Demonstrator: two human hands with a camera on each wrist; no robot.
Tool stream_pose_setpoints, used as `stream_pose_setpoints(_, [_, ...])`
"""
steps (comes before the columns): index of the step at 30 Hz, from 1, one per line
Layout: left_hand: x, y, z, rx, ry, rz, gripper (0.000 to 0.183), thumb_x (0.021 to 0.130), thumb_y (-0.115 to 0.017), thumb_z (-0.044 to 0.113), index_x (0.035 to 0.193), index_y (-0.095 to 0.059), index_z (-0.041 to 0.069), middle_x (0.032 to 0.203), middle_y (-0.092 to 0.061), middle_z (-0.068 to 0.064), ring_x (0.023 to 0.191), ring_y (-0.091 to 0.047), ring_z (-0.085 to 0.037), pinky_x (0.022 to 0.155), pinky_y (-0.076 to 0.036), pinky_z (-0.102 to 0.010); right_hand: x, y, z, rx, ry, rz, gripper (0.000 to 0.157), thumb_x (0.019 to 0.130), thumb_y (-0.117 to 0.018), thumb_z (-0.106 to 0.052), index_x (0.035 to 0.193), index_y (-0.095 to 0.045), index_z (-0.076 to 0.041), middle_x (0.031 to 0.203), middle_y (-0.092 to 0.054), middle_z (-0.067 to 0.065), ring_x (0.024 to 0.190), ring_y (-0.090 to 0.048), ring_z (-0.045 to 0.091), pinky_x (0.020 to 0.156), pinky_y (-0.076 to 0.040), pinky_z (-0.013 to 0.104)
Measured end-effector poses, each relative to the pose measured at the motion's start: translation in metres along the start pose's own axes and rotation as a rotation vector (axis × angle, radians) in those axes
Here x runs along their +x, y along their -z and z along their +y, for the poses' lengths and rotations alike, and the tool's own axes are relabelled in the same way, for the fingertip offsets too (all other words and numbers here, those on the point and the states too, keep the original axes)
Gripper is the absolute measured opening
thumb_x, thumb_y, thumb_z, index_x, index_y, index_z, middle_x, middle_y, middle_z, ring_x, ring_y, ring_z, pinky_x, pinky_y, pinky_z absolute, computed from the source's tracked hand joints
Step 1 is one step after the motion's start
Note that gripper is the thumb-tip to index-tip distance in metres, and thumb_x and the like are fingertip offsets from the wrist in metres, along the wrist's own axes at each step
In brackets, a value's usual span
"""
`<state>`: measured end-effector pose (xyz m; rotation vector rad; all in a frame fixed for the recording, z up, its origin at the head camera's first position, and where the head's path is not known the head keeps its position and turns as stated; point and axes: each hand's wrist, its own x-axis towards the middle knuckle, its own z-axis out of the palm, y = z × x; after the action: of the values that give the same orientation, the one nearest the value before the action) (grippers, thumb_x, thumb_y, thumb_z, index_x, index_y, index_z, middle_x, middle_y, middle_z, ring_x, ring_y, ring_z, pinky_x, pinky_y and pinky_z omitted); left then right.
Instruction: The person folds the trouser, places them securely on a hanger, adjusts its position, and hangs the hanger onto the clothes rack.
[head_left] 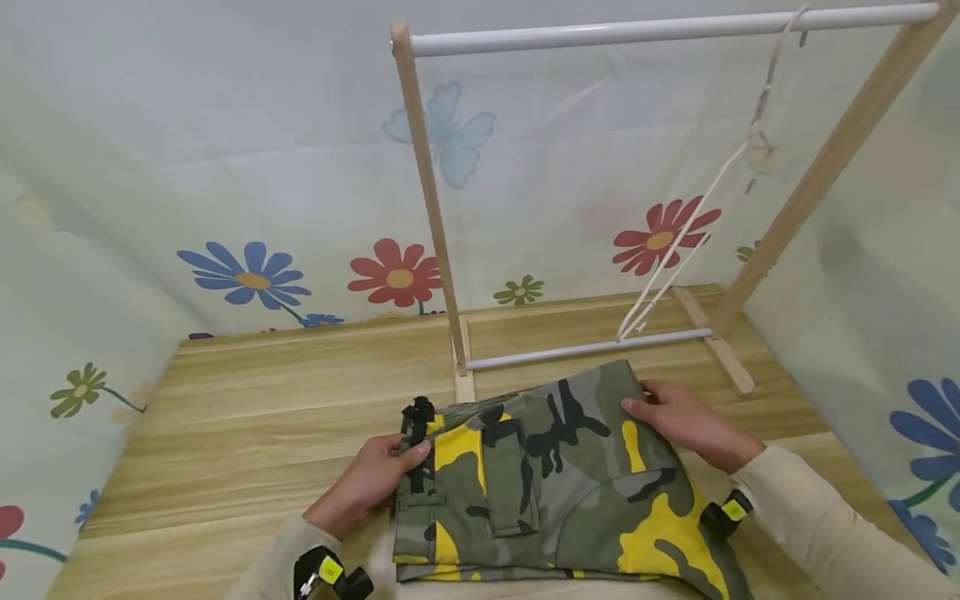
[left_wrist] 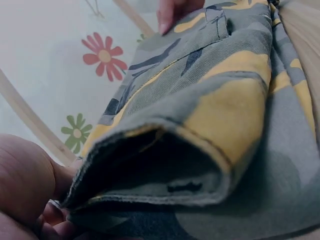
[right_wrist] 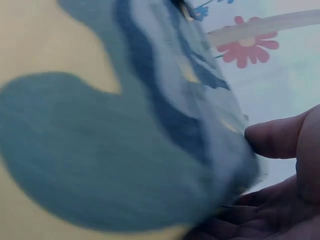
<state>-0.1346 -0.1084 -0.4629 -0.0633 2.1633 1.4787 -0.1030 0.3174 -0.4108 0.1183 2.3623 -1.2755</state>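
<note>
Folded camouflage trousers (head_left: 592, 475) in grey, olive, black and yellow lie in front of me, a flap pocket on top and a black cord or strap at the left end. My left hand (head_left: 375, 479) pinches that left end, thumb on top and fingers underneath. In the left wrist view an open end of the trousers (left_wrist: 235, 115) gapes beside the thumb. At the far right corner my right hand (head_left: 693, 421) grips the folded cloth between thumb and fingers. The right wrist view shows this hand (right_wrist: 280, 165) at the cloth's edge, its fingers partly hidden beneath.
Behind the trousers stands a small garment rack (head_left: 615, 33) with wooden legs and white bars. A white hanger (head_left: 675, 233) hangs at its right side. The wood-grain table (head_left: 247, 425) meets curtains (head_left: 300, 125) printed with flowers at the back and sides.
</note>
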Motion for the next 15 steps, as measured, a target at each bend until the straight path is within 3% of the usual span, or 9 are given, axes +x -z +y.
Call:
stream_pose_setpoints(4, [-0.001,0.001,-0.004,0.000,-0.009,-0.015,0.037,0.108,-0.059,0.029,0.121,-0.070,-0.004,0.098,-0.079,-0.005,0.088,-0.070,-0.010,0.081,-0.057,-0.026,-0.005,-0.012,0.008,-0.012,0.003,0.026,0.069,0.107,-0.058,-0.041,0.155,-0.035,0.003,0.141,-0.060,0.019,0.120,-0.063,0.027,0.098,-0.054,0.042])
stream_pose_setpoints(11, [-0.001,0.001,-0.006,0.005,-0.024,0.009,0.034,0.108,-0.058,0.028,0.116,-0.072,-0.002,0.096,-0.078,-0.004,0.091,-0.068,-0.012,0.086,-0.053,-0.028,-0.035,-0.023,0.022,-0.073,0.017,0.017,0.080,0.104,-0.064,-0.033,0.158,-0.024,0.011,0.157,-0.044,0.032,0.140,-0.050,0.046,0.111,-0.047,0.059])
stream_pose_setpoints(15, [-0.002,0.002,-0.007,0.006,-0.025,0.017,0.034,0.108,-0.057,0.028,0.116,-0.072,-0.002,0.097,-0.078,-0.004,0.092,-0.068,-0.012,0.087,-0.053,-0.028,-0.051,-0.033,0.029,-0.252,-0.038,0.053,0.084,0.102,-0.067,-0.034,0.155,-0.027,0.017,0.153,-0.045,0.039,0.140,-0.050,0.051,0.110,-0.045,0.065])
